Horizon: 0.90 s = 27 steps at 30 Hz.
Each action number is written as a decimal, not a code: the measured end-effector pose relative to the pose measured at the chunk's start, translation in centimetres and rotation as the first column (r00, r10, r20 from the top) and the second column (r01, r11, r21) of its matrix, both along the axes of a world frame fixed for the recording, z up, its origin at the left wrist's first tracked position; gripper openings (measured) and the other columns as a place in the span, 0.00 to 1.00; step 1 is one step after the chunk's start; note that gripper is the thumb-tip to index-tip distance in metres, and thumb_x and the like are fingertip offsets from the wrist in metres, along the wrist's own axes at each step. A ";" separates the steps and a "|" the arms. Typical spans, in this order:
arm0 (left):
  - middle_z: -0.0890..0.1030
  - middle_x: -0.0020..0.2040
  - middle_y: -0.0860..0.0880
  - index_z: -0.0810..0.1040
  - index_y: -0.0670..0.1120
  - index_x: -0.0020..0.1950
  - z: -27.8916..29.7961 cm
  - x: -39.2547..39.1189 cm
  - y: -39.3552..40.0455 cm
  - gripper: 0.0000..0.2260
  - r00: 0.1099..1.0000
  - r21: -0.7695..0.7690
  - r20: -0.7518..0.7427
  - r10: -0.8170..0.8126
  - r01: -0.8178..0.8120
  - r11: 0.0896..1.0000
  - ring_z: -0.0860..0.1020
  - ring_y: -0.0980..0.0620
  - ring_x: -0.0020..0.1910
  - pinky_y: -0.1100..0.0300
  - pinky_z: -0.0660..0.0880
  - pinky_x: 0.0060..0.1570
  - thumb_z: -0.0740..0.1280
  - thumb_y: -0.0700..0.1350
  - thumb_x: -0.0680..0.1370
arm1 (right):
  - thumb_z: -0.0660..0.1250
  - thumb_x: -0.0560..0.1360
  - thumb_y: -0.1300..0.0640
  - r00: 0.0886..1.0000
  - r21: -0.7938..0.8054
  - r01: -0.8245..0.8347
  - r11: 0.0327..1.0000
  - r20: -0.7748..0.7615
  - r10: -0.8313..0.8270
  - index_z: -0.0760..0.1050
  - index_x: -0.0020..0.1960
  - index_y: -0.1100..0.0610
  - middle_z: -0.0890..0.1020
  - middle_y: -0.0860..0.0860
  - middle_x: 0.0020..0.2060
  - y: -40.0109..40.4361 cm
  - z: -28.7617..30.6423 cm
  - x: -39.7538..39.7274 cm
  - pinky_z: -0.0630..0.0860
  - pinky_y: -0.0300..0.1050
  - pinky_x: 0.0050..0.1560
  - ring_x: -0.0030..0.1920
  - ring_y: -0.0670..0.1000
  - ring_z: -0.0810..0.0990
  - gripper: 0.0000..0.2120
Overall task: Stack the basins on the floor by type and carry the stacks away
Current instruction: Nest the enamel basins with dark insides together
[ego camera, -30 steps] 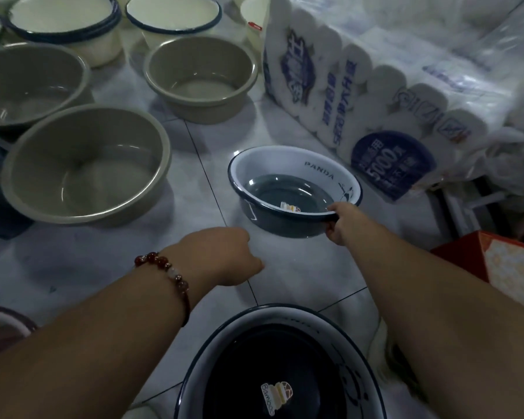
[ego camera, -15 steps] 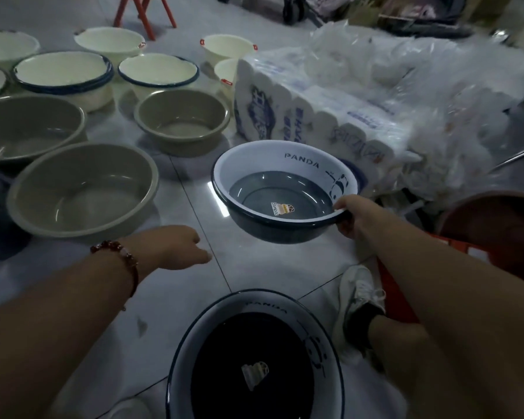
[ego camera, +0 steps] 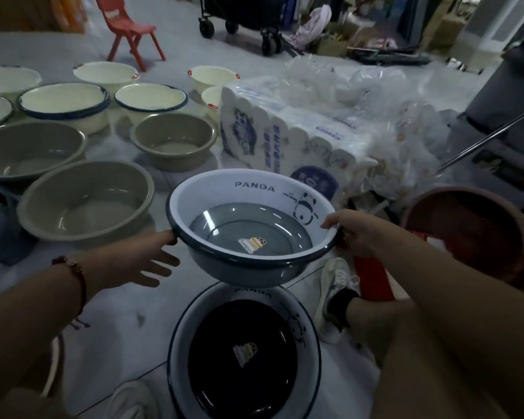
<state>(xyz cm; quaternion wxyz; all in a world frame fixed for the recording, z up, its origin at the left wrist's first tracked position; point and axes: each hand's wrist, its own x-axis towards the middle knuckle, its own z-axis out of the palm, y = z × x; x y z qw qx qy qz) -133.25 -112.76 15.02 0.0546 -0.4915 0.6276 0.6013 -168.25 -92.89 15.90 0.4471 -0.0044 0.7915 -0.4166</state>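
While the left hand [ego camera: 139, 261] reaches with straight fingers to the rim of the raised panda basin [ego camera: 251, 225], olive basins [ego camera: 85, 201] and cream basins [ego camera: 64, 101] sit on the pale tiled floor [ego camera: 118, 313] beyond it. Below the hands, a second panda basin [ego camera: 242, 355] rests on the tiles. The right hand [ego camera: 354, 231] grips the raised basin's rim; beyond it lie a tissue pack [ego camera: 300, 140], red chair [ego camera: 127, 31] and cart [ego camera: 242, 22].

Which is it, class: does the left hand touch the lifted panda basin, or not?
Touching: the head view shows the left hand with a fingertip against the panda basin rim.
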 end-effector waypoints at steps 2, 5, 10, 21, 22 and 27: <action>0.84 0.55 0.44 0.75 0.51 0.67 -0.1 0.7 0.7 0.24 0.995 0.052 -0.061 0.082 -0.079 0.996 0.82 0.43 0.55 0.44 0.79 0.55 0.66 0.62 0.76 | 0.69 0.70 0.63 0.999 0.010 -0.028 1.000 0.023 0.027 0.75 0.53 0.61 0.76 0.54 0.38 0.6 0.0 1.2 0.72 0.38 0.24 0.33 0.50 0.73 0.12; 0.83 0.56 0.39 0.77 0.50 0.65 0.5 2.1 1.5 0.24 0.973 0.164 -0.118 0.196 -0.176 0.971 0.82 0.40 0.55 0.44 0.79 0.53 0.60 0.65 0.79 | 0.69 0.70 0.63 0.996 0.025 -0.064 0.998 0.069 0.062 0.73 0.47 0.59 0.73 0.52 0.33 1.4 -0.1 2.7 0.70 0.38 0.26 0.31 0.49 0.71 0.08; 0.81 0.48 0.38 0.76 0.44 0.55 1.9 4.1 3.0 0.26 0.943 0.228 -0.122 0.308 -0.275 0.934 0.81 0.40 0.47 0.48 0.79 0.46 0.61 0.67 0.77 | 0.70 0.72 0.63 0.962 0.048 -0.233 0.971 0.158 0.223 0.72 0.46 0.59 0.75 0.52 0.28 3.3 0.2 4.7 0.74 0.39 0.33 0.26 0.47 0.75 0.07; 0.85 0.36 0.44 0.81 0.39 0.49 -5.2 7.9 8.9 0.14 0.974 0.058 0.228 0.010 -0.024 0.998 0.83 0.47 0.39 0.53 0.81 0.45 0.72 0.50 0.76 | 0.67 0.75 0.63 0.956 0.274 -0.293 0.916 0.066 0.286 0.73 0.51 0.63 0.79 0.60 0.41 6.7 -4.8 9.5 0.80 0.51 0.45 0.41 0.58 0.78 0.07; 0.86 0.38 0.45 0.82 0.40 0.50 -5.9 8.1 9.1 0.16 0.971 0.042 0.239 -0.023 0.013 0.999 0.84 0.47 0.40 0.54 0.81 0.46 0.72 0.54 0.76 | 0.67 0.74 0.64 0.962 0.297 -0.271 0.915 0.045 0.270 0.73 0.52 0.64 0.78 0.60 0.41 6.9 -5.8 9.9 0.79 0.50 0.40 0.40 0.58 0.78 0.08; 0.86 0.46 0.45 0.82 0.43 0.53 -8.5 8.5 8.8 0.22 0.945 0.068 0.282 -0.163 0.150 0.986 0.84 0.48 0.43 0.58 0.80 0.41 0.71 0.61 0.74 | 0.65 0.75 0.66 0.976 0.362 -0.208 0.909 0.010 0.220 0.70 0.62 0.66 0.78 0.65 0.57 7.8 -9.5 11.2 0.78 0.55 0.48 0.49 0.63 0.77 0.16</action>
